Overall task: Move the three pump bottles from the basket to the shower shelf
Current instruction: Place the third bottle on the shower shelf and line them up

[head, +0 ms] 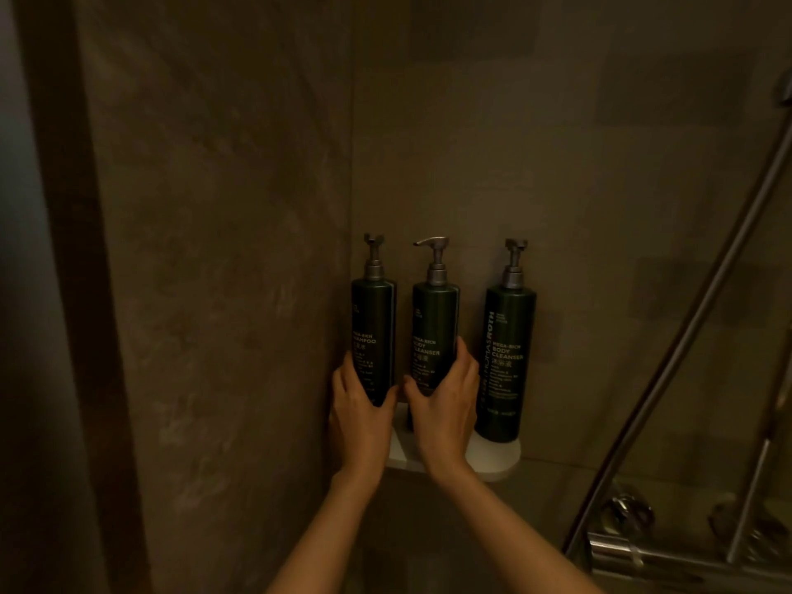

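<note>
Head view only: three dark pump bottles upright in a row on the white corner shelf (pixel 497 458), against the brown tiled wall (pixel 214 250). Left bottle (pixel 373 327), marked shampoo, tight in the corner, gripped low by the left hand (pixel 364 418), fingers wrapped round its base. Middle bottle (pixel 435 332), marked body cleanser, gripped low by the right hand (pixel 445 405), thumb on one side, fingers on the other, spout turned to the left. Right bottle (pixel 508 358), also body cleanser, standing free at the shelf's outer end, touched by neither hand, a small gap from the middle one. Bases of the two held bottles hidden behind the hands, so impossible to tell whether fully set down or just above the shelf. No basket in sight. Shower hose (pixel 685 336) and chrome mixer (pixel 634 546) off to the right, well apart from the shelf. By the look of it, nearly finished: one bottle placed, two at the shelf and apparently being seated or straightened; left to do, most likely only letting go of both and perhaps evening the spacing.
</note>
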`<state>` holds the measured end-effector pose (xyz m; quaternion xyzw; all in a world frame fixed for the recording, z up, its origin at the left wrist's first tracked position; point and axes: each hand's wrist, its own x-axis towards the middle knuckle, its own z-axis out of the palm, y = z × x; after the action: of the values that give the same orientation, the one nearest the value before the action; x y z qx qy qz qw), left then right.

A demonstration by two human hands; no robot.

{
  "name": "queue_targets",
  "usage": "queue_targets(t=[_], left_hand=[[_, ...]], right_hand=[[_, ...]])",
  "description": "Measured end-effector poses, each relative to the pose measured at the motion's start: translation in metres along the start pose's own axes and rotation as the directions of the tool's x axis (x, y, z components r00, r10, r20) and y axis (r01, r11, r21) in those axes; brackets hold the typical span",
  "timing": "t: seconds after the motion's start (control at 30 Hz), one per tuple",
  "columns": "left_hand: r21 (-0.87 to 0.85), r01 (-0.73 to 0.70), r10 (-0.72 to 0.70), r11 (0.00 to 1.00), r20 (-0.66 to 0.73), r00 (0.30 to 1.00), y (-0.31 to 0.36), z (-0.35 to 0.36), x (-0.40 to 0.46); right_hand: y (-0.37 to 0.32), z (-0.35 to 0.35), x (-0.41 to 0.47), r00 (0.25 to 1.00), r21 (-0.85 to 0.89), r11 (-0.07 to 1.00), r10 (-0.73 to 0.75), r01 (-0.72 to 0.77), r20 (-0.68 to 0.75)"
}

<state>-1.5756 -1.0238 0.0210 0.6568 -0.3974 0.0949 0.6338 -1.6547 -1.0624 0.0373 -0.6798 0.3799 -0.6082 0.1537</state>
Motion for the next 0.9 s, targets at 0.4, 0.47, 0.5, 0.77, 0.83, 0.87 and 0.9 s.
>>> queue_targets(t=[0.4,0.47,0.5,0.77,0.83,0.87,0.9], left_hand=[[-0.117,-0.018,0.016,0.993,-0.021,1.000,-0.008,0.002,-0.002],[-0.117,-0.004,0.002,0.993,-0.013,1.000,-0.008,0.003,0.002],[-0.114,0.003,-0.003,0.993,-0.005,1.000,-0.009,0.004,0.003],[-0.061,0.005,-0.004,0.998,0.007,1.000,-0.011,0.006,0.009],[-0.058,-0.003,0.003,0.998,0.007,1.000,-0.012,0.006,0.008],[-0.062,-0.006,0.007,0.998,0.011,1.000,-0.012,0.006,0.007],[-0.068,-0.010,0.011,0.998,0.017,1.000,-0.013,0.006,0.007]], right_hand=[[0.006,0.002,-0.001,0.999,0.092,0.996,0.007,-0.011,0.040],[0.007,0.002,-0.001,0.999,0.099,0.995,0.004,-0.009,0.047],[0.008,0.002,-0.001,0.999,0.102,0.995,0.004,-0.010,0.054],[0.009,0.003,0.002,0.993,0.132,0.990,0.031,-0.046,0.109],[0.009,0.003,0.002,0.993,0.135,0.990,0.033,-0.049,0.116],[0.008,0.003,0.002,0.994,0.133,0.990,0.034,-0.048,0.106],[0.008,0.003,0.002,0.996,0.125,0.991,0.035,-0.045,0.081]])
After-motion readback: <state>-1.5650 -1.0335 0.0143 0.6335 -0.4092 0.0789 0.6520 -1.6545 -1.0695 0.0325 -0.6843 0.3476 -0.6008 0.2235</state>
